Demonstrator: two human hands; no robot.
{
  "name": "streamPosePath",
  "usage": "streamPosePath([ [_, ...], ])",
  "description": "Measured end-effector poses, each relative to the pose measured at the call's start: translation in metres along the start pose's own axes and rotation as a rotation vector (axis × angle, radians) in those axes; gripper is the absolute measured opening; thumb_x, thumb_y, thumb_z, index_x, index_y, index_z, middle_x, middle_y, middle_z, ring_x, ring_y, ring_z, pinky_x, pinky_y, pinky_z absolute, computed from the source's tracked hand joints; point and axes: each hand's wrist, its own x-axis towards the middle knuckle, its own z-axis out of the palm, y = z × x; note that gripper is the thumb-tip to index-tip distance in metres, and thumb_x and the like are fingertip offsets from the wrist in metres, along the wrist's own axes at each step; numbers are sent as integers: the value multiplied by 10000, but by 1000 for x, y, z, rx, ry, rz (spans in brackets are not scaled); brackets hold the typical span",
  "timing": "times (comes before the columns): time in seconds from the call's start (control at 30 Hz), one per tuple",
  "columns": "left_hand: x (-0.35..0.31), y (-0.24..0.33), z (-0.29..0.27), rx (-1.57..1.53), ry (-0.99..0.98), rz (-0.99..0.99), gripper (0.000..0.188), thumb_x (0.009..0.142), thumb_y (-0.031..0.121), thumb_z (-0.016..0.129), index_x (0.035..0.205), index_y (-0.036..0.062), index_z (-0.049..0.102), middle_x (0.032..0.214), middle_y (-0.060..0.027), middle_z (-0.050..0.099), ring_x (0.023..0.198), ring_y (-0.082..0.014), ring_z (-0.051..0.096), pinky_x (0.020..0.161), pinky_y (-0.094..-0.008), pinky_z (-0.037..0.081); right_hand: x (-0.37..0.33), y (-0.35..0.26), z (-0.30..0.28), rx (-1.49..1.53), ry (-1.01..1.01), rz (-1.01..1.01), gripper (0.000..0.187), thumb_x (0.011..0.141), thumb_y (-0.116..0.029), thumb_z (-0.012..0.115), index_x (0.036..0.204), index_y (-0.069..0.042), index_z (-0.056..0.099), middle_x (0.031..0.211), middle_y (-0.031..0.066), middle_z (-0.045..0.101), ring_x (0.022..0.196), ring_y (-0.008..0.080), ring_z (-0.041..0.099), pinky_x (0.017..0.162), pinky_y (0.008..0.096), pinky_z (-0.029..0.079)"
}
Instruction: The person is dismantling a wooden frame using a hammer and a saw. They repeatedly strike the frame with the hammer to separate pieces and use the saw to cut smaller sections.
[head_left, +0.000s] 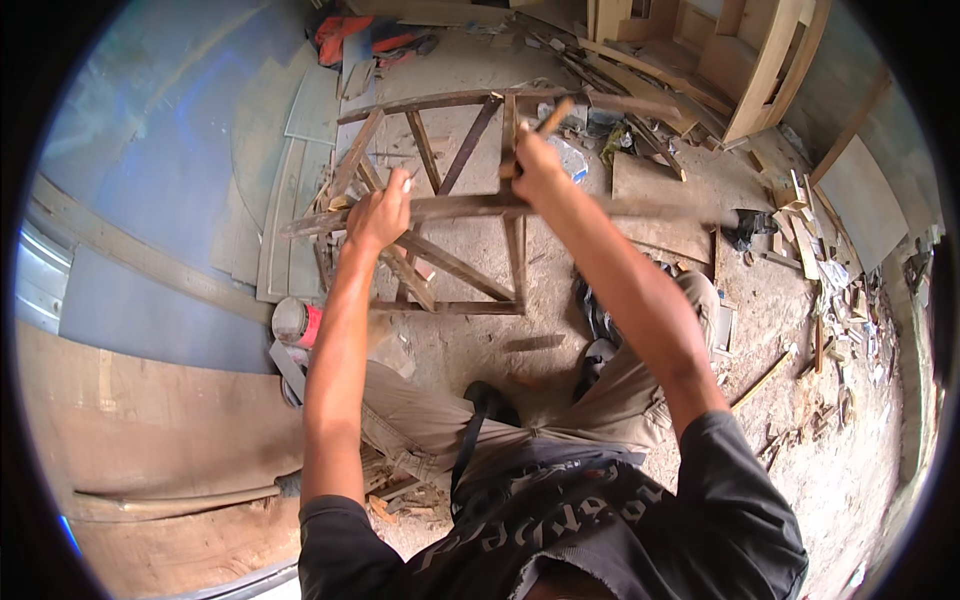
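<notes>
A wooden frame of dark, weathered bars and slanting braces [455, 262] stands in front of me. Its middle bar [455, 207] runs across between my hands. My left hand [378, 215] is closed at that bar, fingers pinched together; a small pale tip shows there, but what it holds is too small to name. My right hand [538, 168] grips a wooden-handled tool [556, 115], blurred by motion, over the upright bar on the right. The handle pokes out past the fist; the tool's other end cannot be made out.
Boards and a cabinet-like wooden piece [755, 65] lean at the back right. Wood scraps [840, 350] litter the floor on the right. A red and white container [297, 322] sits left of my leg, by blue-grey panels [165, 200]. Orange cloth [345, 40] lies far back.
</notes>
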Motion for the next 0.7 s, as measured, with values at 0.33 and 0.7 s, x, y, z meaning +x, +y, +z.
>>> streamPosePath([
  [0.33, -18, -83, 80, -113, 67, 59, 147, 992, 155, 385, 1011, 24, 447, 851, -246, 599, 820, -454, 578, 664, -492, 435, -62, 56, -24, 19, -55, 188, 324, 983, -376, 473, 975, -55, 514, 758, 90, 585, 599, 176, 558, 617, 343, 550],
  [0.7, -124, 69, 112, -1491, 504, -1133, 279, 1021, 270, 381, 1161, 43, 464, 1339, -111, 448, 1188, -251, 469, 954, -479, 429, 11, -121, -266, -1032, 8, -176, 419, 893, -425, 626, 900, -7, 610, 840, 70, 646, 632, 116, 518, 554, 291, 394],
])
